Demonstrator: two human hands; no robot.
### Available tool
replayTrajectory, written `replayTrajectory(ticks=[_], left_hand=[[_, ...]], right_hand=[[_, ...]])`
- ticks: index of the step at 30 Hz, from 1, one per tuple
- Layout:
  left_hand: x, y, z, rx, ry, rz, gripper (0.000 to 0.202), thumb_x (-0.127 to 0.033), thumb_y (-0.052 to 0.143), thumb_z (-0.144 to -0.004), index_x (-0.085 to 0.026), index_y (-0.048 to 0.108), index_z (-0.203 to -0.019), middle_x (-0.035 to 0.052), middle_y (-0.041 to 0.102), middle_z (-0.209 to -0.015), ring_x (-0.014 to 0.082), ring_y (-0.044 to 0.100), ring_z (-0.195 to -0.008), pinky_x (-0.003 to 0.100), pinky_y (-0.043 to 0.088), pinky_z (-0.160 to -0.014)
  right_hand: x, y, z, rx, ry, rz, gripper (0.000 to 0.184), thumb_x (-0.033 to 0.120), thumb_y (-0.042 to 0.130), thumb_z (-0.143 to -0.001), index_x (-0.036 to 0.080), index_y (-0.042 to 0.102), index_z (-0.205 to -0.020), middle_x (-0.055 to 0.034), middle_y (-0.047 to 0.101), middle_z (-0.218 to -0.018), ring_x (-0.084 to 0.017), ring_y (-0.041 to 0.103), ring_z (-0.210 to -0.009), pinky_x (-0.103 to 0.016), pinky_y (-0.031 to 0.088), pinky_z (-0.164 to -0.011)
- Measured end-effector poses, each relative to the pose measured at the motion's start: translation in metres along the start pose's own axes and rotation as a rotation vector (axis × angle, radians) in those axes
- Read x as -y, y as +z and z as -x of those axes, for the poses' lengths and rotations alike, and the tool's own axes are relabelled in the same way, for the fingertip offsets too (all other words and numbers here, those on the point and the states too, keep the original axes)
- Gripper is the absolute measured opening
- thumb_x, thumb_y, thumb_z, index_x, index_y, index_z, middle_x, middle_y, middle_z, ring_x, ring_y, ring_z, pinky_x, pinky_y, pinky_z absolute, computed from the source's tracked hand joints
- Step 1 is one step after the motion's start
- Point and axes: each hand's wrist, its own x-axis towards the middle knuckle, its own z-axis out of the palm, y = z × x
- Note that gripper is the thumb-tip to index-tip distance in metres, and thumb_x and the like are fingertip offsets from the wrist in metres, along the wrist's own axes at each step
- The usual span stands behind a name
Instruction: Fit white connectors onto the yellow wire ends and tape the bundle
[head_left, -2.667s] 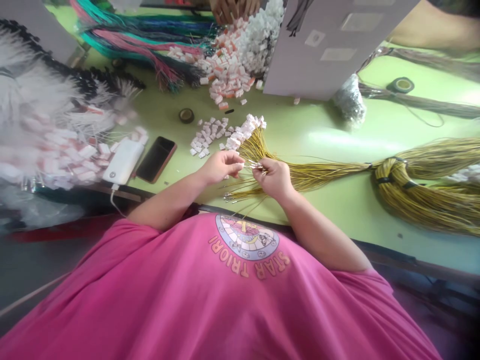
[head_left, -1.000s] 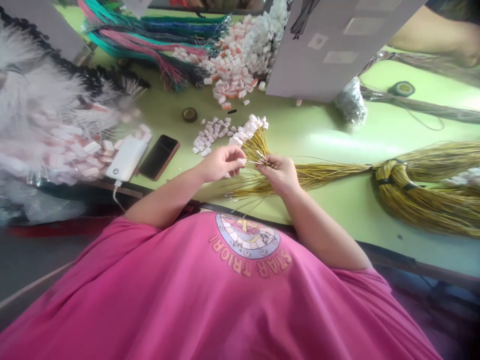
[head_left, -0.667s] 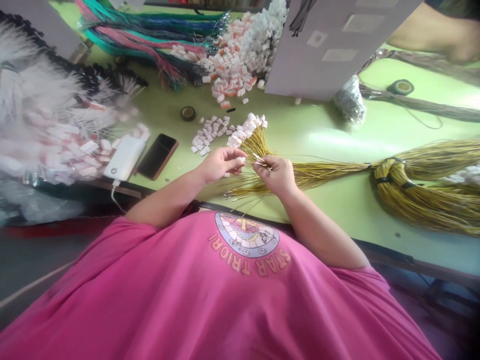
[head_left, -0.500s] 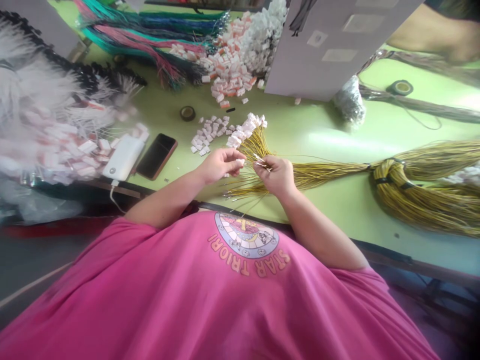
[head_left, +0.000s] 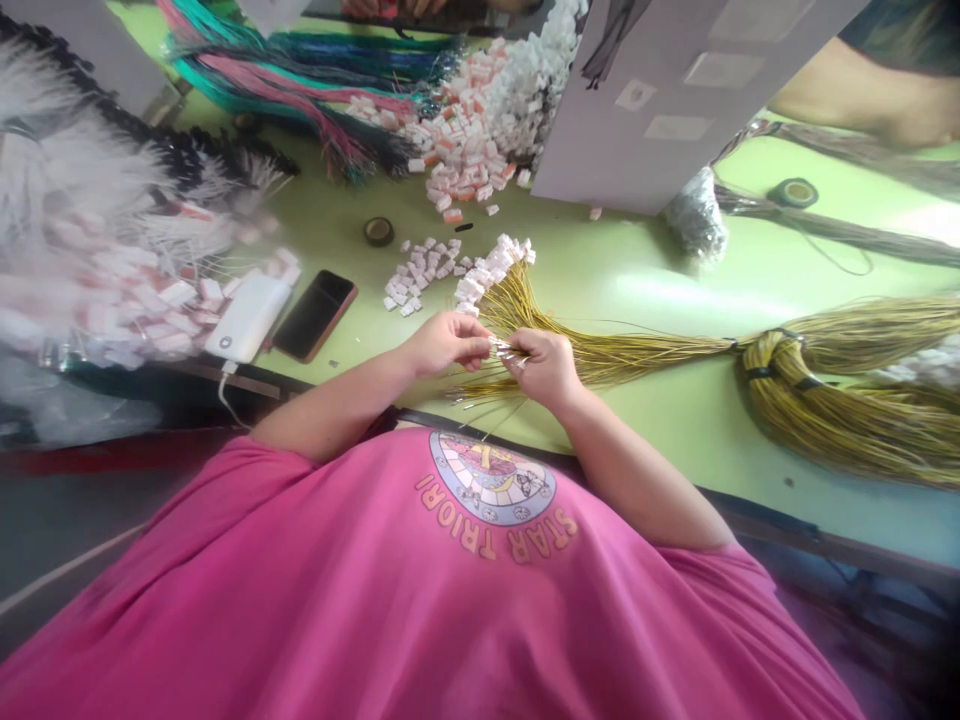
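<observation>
My left hand (head_left: 454, 343) is closed in a pinch at the tips of the wires; a small white connector housing is between its thumb and finger, mostly covered now. Touching or almost touching it, my right hand (head_left: 547, 368) grips several yellow wires, and their metal-tipped ends (head_left: 507, 352) stick out toward the left fingers. The rest of the yellow wire bundle (head_left: 637, 357) runs off to the right. Behind my hands, white connectors (head_left: 491, 270) cap many of the wires. Loose white connector housings (head_left: 421, 272) lie just to the left of those.
A phone (head_left: 315, 315) and a white power bank (head_left: 251, 315) with a cable lie at left, beside piled white-ended wires. Black tape (head_left: 379, 232) sits behind. A grey panel (head_left: 622, 120) stands at the back. Another person's arm (head_left: 862, 95) shows at upper right.
My two hands have come together: the left moved right with the white connector housing, up to the wire ends in my right hand. The right hand shifted slightly left and nearer.
</observation>
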Motion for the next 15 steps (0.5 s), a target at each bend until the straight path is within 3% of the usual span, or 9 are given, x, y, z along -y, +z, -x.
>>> replayTrajectory(ticks=[5,8,11,13,15], left_hand=[[-0.002,0.002,0.002,0.003,0.021,-0.125,0.016,-0.018,0.073,-0.074,-0.007,0.064,-0.081,0.0023,0.062,-0.062,0.0073,0.056,-0.051,0.022,0.048,-0.054],[-0.01,-0.018,0.004,-0.01,0.116,-0.45,0.018,-0.023,0.067,-0.08,-0.011,0.066,-0.092,0.0044,0.065,-0.072,0.0099,0.058,-0.059,0.025,0.048,-0.061],[-0.018,-0.053,0.004,-0.255,0.233,-0.93,0.022,-0.023,0.066,-0.08,-0.016,0.067,-0.1,0.0086,0.066,-0.096,0.0162,0.06,-0.08,0.031,0.047,-0.077],[-0.018,-0.076,0.003,-0.426,0.22,-1.176,0.019,-0.021,0.064,-0.079,-0.015,0.067,-0.097,0.0116,0.063,-0.101,0.0206,0.058,-0.087,0.034,0.044,-0.082],[-0.012,-0.093,0.002,-0.482,0.144,-1.307,0.016,-0.023,0.061,-0.08,-0.015,0.066,-0.094,0.0134,0.062,-0.097,0.0233,0.058,-0.086,0.036,0.044,-0.079]], right_hand=[[-0.006,0.004,-0.001,0.051,0.024,0.012,0.018,0.028,0.057,-0.073,0.016,0.06,-0.06,0.0013,0.053,-0.054,-0.009,0.043,-0.052,-0.022,0.035,-0.053],[-0.009,0.001,-0.005,0.036,-0.022,-0.041,0.016,0.027,0.057,-0.077,0.017,0.066,-0.07,-0.0027,0.064,-0.07,-0.013,0.056,-0.066,-0.025,0.043,-0.064],[-0.009,-0.004,-0.01,-0.048,-0.022,-0.145,0.015,0.029,0.059,-0.078,0.018,0.069,-0.074,-0.0068,0.068,-0.092,-0.017,0.061,-0.084,-0.029,0.046,-0.077],[-0.008,-0.007,-0.011,-0.082,0.029,-0.18,0.014,0.031,0.062,-0.076,0.018,0.069,-0.073,-0.0062,0.068,-0.088,-0.017,0.062,-0.082,-0.03,0.047,-0.076],[-0.006,-0.007,-0.01,-0.084,0.057,-0.169,0.013,0.029,0.063,-0.074,0.018,0.068,-0.072,-0.0042,0.066,-0.077,-0.016,0.06,-0.075,-0.029,0.046,-0.071]])
